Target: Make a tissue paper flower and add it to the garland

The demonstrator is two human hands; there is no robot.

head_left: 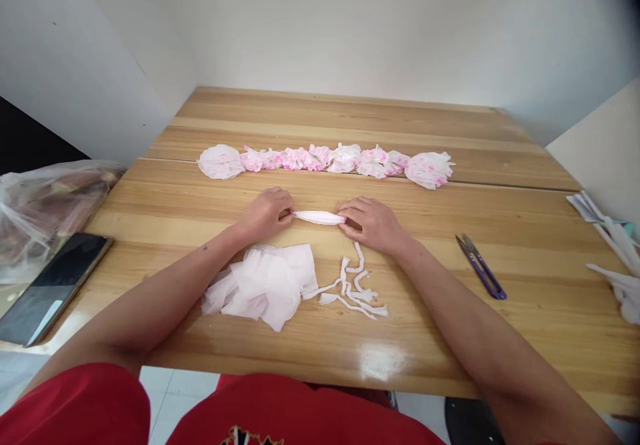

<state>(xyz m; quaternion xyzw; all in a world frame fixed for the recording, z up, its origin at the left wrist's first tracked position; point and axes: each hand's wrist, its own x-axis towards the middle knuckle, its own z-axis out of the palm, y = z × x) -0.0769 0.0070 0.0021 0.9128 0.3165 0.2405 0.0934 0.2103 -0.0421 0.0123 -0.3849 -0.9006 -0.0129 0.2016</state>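
A narrow bundle of white tissue paper (320, 217) with pink tips stretches level between my hands, just above or on the wooden table. My left hand (270, 213) pinches its left end, and my right hand (369, 222) pinches the right end. Below my hands lie a loose pile of white tissue sheets (270, 281) and several thin twisted paper strips (353, 288). Beyond them, a row of crumpled white and pink paper flowers (305, 159) runs across the table.
Purple-handled thread snips (481, 268) lie at the right of the table (425, 345). White paper scraps (620, 245) are at the far right edge. On the left are a dark phone (55, 288) and a clear plastic bag (50, 211). A wall stands behind.
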